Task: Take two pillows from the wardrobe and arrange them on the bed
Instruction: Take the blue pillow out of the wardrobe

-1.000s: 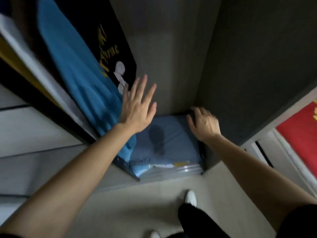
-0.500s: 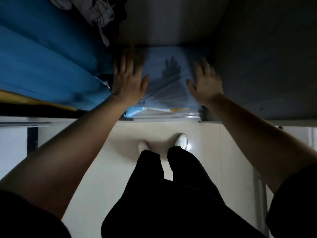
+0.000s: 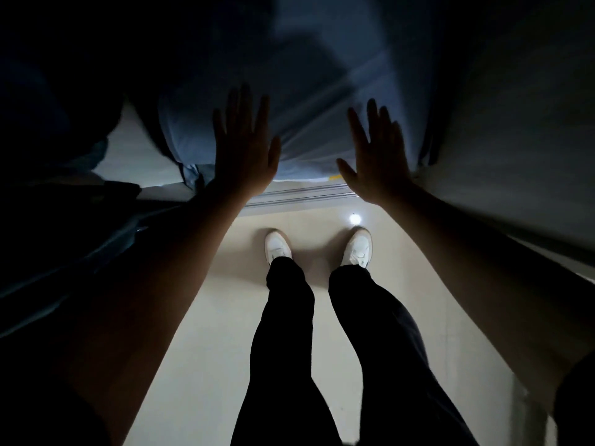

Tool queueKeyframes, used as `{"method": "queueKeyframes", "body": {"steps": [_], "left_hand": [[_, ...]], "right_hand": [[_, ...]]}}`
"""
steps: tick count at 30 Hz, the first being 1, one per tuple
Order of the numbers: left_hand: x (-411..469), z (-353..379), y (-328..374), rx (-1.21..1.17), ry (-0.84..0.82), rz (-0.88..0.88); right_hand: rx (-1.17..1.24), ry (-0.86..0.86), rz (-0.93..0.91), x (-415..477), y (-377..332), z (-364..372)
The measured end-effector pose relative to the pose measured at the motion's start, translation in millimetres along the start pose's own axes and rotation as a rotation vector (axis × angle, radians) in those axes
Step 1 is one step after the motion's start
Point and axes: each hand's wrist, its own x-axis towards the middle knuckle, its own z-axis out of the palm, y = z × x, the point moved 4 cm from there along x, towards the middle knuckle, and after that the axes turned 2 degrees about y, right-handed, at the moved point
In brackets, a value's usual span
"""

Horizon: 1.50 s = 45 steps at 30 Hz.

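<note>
A pale blue pillow (image 3: pixel 309 101) lies at the bottom of the dark wardrobe, filling the space between its walls. My left hand (image 3: pixel 243 146) lies flat on the pillow's front left part, fingers spread. My right hand (image 3: pixel 375 152) lies flat on its front right part, close to the wardrobe's right wall (image 3: pixel 515 130), fingers spread too. Neither hand grips the fabric. The pillow's far end is lost in shadow. Only one pillow can be made out.
Dark hanging clothes (image 3: pixel 54 130) crowd the left side of the wardrobe. A metal sliding-door track (image 3: pixel 299 196) runs along the wardrobe's front edge. My white shoes (image 3: pixel 278 247) stand on the beige tiled floor (image 3: pixel 199 365) just in front of it.
The view has tilted further down and moved closer into the wardrobe, now much darker. Both hands stay flat on the pillow, a little nearer its front edge.
</note>
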Motion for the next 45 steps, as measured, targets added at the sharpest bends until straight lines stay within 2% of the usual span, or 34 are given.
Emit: {"method": "queueKeyframes", "body": {"steps": [5, 10, 15, 19, 28, 33, 41, 45], "left_hand": [[25.1, 112.3, -25.7, 0.043, -0.067, 0.146], [48.1, 190.6, -50.9, 0.047, -0.151, 0.174], [73.7, 230.3, -44.8, 0.061, -0.131, 0.098], [71.1, 235.5, -43.4, 0.085, -0.137, 0.073], [50.8, 151.0, -25.1, 0.035, -0.111, 0.055], [51.9, 66.2, -25.0, -0.037, 0.002, 0.015], [42.6, -65.6, -12.0, -0.006, 0.152, -0.002], [9.4, -106.1, 3.4, 0.002, 0.126, 0.115]], "right_hand": [[-0.111, 0.000, 0.032, 43.8, 14.6, 93.2], [-0.173, -0.035, 0.111, 83.3, 30.2, 151.9], [-0.219, 0.009, 0.168, 106.2, 30.2, 179.7], [-0.233, -0.020, 0.173, 109.4, 31.4, 184.4], [-0.187, -0.114, 0.150, 92.9, 20.1, 109.1], [-0.134, -0.002, 0.102, 69.1, 6.7, 39.8], [-0.123, 0.139, 0.028, 42.6, -14.6, -80.5], [-0.104, 0.109, 0.019, -10.9, -19.7, -114.1]]}}
